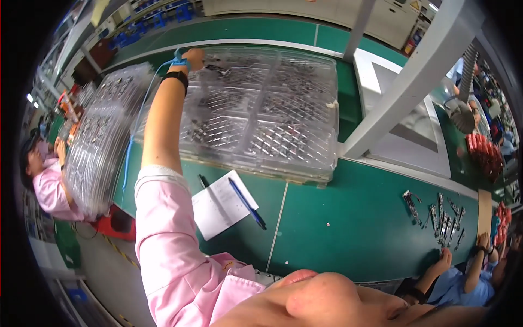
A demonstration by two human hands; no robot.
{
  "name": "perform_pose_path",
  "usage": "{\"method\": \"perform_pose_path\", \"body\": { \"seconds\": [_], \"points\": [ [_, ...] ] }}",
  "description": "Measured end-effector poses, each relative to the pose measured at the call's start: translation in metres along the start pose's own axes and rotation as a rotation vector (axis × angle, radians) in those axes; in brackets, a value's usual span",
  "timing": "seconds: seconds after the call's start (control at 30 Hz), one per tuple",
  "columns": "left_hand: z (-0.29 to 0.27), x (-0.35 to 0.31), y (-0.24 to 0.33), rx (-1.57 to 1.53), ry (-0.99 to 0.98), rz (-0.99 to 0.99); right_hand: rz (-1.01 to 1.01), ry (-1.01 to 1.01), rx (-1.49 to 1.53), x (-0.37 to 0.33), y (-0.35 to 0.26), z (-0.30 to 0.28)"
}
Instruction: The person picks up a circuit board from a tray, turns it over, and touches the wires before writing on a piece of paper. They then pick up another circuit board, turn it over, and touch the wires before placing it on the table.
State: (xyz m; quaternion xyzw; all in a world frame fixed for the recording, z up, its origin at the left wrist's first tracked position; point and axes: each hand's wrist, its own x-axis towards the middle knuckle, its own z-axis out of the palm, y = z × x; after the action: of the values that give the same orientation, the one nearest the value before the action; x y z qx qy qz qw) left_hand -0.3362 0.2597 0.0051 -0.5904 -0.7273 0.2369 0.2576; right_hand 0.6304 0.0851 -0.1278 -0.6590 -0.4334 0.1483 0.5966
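Note:
My left hand (193,58) reaches out over the far left part of a clear plastic tray (245,140). Its fingers are closed, and a small dark circuit board (218,70) sticks out beside them. Rows of small circuit boards fill the tray's compartments, under or between clear plastic layers. A blue wrist strap (178,60) with a long blue cord circles my wrist, with a black band (176,79) below it. My right hand does not show.
Left stands a tall stack of clear trays (95,147). On the green table (321,234) lie a white notebook (218,210) and a blue pen (247,203). A grey post (403,87) rises at right. Loose circuit boards (447,223) lie by a co-worker's hand (440,263); another person sits left.

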Motion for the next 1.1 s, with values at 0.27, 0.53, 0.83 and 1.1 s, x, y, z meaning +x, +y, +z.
{"method": "perform_pose_path", "body": {
  "seconds": [0.27, 0.53, 0.83, 1.1],
  "points": [
    [0.009, 0.024, 0.019, -0.481, 0.175, 0.264, -0.101, 0.104, -0.145, 0.006, -0.022, 0.027],
    [-0.015, -0.035, -0.022, -1.091, 0.473, 0.200, 0.000, 0.041, 0.010, -0.011, -0.043, 0.030],
    [-0.218, -0.253, 0.058, -1.871, 0.484, 0.354, -0.559, -0.948, 0.150, -0.140, -0.255, 0.171],
    [-0.263, -0.339, 0.171, -2.300, 0.080, 0.470, 0.035, -1.743, 1.031, -0.252, -0.280, 0.259]
  ]
}}
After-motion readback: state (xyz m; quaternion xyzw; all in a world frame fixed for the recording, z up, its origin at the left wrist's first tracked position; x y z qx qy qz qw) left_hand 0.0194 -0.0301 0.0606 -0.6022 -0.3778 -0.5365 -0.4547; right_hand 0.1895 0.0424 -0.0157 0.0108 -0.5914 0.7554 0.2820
